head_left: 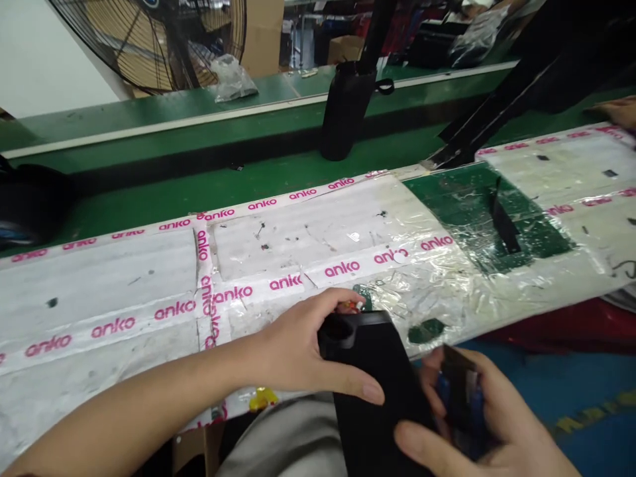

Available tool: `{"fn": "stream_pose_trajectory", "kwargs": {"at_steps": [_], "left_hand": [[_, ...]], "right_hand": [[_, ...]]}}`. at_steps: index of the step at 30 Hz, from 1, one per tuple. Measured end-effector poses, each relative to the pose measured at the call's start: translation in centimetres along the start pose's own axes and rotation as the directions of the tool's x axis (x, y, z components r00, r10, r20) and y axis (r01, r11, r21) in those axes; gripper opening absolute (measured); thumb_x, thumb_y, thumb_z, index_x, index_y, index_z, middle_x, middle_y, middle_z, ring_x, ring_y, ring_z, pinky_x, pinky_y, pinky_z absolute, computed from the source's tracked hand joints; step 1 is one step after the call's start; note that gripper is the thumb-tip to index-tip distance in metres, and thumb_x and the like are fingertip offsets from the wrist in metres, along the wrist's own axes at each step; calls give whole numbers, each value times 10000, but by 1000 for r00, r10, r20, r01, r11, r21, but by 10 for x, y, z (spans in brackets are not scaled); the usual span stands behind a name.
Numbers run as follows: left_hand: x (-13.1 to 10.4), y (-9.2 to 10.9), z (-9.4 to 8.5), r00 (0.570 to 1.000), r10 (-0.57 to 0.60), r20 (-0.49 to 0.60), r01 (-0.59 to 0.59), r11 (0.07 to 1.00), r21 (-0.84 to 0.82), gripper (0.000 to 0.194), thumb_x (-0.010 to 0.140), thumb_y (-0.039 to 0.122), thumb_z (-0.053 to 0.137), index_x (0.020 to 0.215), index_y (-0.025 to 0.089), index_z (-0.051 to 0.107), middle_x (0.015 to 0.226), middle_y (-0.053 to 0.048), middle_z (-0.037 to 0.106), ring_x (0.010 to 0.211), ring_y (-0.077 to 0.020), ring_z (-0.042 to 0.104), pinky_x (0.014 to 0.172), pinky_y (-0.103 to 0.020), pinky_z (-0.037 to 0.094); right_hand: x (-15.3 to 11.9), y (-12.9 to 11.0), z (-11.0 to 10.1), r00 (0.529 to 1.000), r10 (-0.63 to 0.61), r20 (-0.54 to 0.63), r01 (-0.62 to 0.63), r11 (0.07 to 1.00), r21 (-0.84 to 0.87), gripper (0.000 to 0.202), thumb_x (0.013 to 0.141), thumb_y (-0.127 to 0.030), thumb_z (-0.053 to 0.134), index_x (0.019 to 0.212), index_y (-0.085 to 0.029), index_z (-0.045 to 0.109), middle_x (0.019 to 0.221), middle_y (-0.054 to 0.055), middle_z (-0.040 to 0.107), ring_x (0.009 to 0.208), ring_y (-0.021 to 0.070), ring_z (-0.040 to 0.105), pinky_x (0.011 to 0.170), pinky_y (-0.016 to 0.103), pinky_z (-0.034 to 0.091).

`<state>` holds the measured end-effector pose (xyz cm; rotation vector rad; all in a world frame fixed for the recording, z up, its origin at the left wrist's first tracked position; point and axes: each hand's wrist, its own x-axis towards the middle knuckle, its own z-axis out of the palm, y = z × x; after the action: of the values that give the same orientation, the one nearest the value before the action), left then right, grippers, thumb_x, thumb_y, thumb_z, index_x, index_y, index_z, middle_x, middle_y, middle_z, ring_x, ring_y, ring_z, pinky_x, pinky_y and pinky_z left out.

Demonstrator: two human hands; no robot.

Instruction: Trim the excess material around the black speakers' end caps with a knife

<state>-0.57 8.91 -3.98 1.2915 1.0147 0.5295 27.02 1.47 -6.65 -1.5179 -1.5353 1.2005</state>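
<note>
Currently my left hand (303,354) and right hand (472,424) both clasp the black fabric sleeve (377,391) at the taped white bench (124,291) edge.

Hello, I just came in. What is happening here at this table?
A person at a work table covered in white sheets and pink "anko" tape holds a black pouch-like piece with both hands. The left hand grips its upper end, thumb across the front. The right hand holds its lower side, along with something dark and blue that I cannot identify. A similar black upright pouch stands on the green conveyor behind. Another person's hand shows at the far right edge.
</note>
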Motion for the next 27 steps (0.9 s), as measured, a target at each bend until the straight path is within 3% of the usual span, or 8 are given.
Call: {"fn": "stream_pose_trajectory", "kwargs": {"at_steps": [2, 4, 10, 16, 19, 23, 27], "left_hand": [[-1, -4, 3, 999, 40, -4, -40, 999, -30, 1067, 637, 562, 1061, 1540, 334, 541, 1478, -129, 683, 1338, -393, 657, 1113, -560, 555], [0, -8, 5, 995, 97, 1, -97, 995, -24, 1038, 699, 561, 1034, 1564, 327, 510, 1487, -142, 698, 1328, -385, 687, 1132, -569, 556], [2, -11, 11, 968, 245, -49, -237, 963, 124, 718, 791, 621, 957, 1330, 247, 663, 1366, -125, 768, 1223, -341, 722, 1090, -530, 582], [13, -20, 5, 967, 253, 9, -252, 958, 134, 721, 790, 672, 935, 1318, 242, 699, 1369, -131, 767, 1272, -361, 700, 1114, -546, 548], [17, -23, 6, 965, 261, 15, -260, 954, 146, 692, 761, 719, 930, 1211, 237, 718, 1232, -119, 771, 1187, -359, 695, 1049, -538, 550], [9, -15, 9, 963, 269, -16, -266, 959, 95, 608, 774, 701, 924, 1064, 229, 670, 1140, -84, 716, 1089, -301, 658, 1017, -482, 528], [-1, -3, -3, 981, 185, 62, -183, 982, -40, 570, 812, 581, 909, 1133, 236, 588, 1126, -65, 646, 1022, -251, 599, 876, -392, 511]], "right_hand": [[5, -5, -5, 997, 82, -13, -80, 991, 106, 590, 800, -695, 921, 1201, -310, 722, 819, 29, 668, 753, 289, 665, 629, 376, 582], [8, -10, -13, 993, 114, -29, -109, 986, 129, 600, 801, -729, 909, 1177, -307, 708, 835, 27, 646, 761, 276, 636, 645, 373, 571], [8, -13, -20, 980, 196, -41, -183, 959, 218, 537, 852, -753, 878, 1122, -339, 669, 865, -26, 554, 758, 191, 511, 681, 299, 491], [14, -3, -17, 967, 252, 23, -241, 889, 390, 572, 838, -738, 882, 1169, -352, 620, 855, -36, 491, 686, 168, 428, 602, 293, 394], [16, 2, -21, 964, 263, 27, -249, 870, 424, 500, 877, -649, 872, 1177, -357, 598, 893, -22, 491, 657, 166, 408, 562, 287, 379], [17, 5, -18, 971, 231, 57, -233, 874, 426, 366, 947, -563, 786, 1206, -382, 603, 933, 10, 562, 699, 217, 556, 596, 325, 476], [12, 5, -3, 982, 148, 115, -181, 911, 370, 280, 1056, -586, 593, 1297, -445, 612, 939, 12, 684, 732, 253, 716, 682, 390, 604]]}}
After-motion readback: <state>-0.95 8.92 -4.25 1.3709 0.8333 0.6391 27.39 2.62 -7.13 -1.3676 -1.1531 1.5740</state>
